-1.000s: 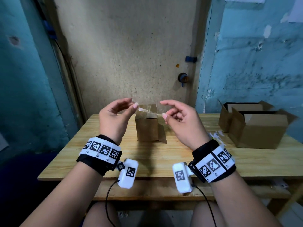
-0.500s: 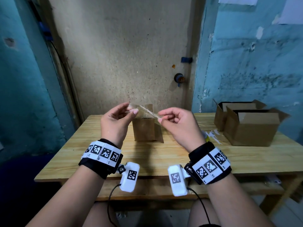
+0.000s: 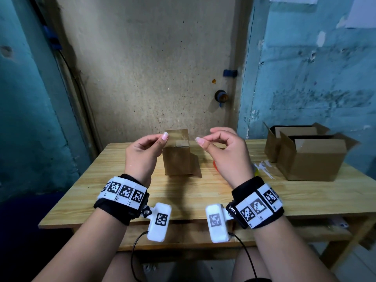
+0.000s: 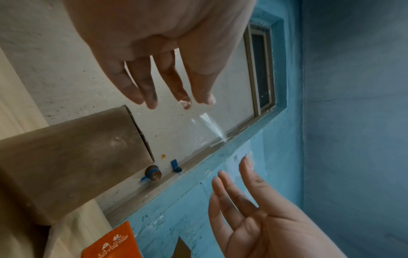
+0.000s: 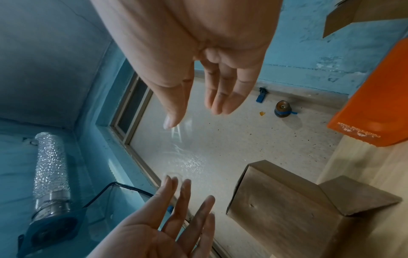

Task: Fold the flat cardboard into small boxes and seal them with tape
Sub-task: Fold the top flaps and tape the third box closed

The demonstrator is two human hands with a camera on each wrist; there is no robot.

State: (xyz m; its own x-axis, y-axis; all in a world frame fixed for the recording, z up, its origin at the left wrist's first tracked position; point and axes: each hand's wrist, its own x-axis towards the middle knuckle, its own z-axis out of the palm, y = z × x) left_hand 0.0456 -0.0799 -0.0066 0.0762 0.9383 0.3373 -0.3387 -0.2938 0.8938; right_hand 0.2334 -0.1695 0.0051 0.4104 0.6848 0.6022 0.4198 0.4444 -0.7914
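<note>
Now my left hand (image 3: 142, 153) and right hand (image 3: 221, 149) pinch a clear strip of sticky tape (image 4: 207, 125), stretched flat above the small brown cardboard box (image 3: 177, 157) to seal it.

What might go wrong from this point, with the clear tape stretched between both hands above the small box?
1. The clear tape strip, pinched only at its ends by the left hand and right hand, may twist or stick to itself.
2. It hangs above the small box, so it could land crooked.
3. The box has a loose side flap; pressing down may shift it.
</note>
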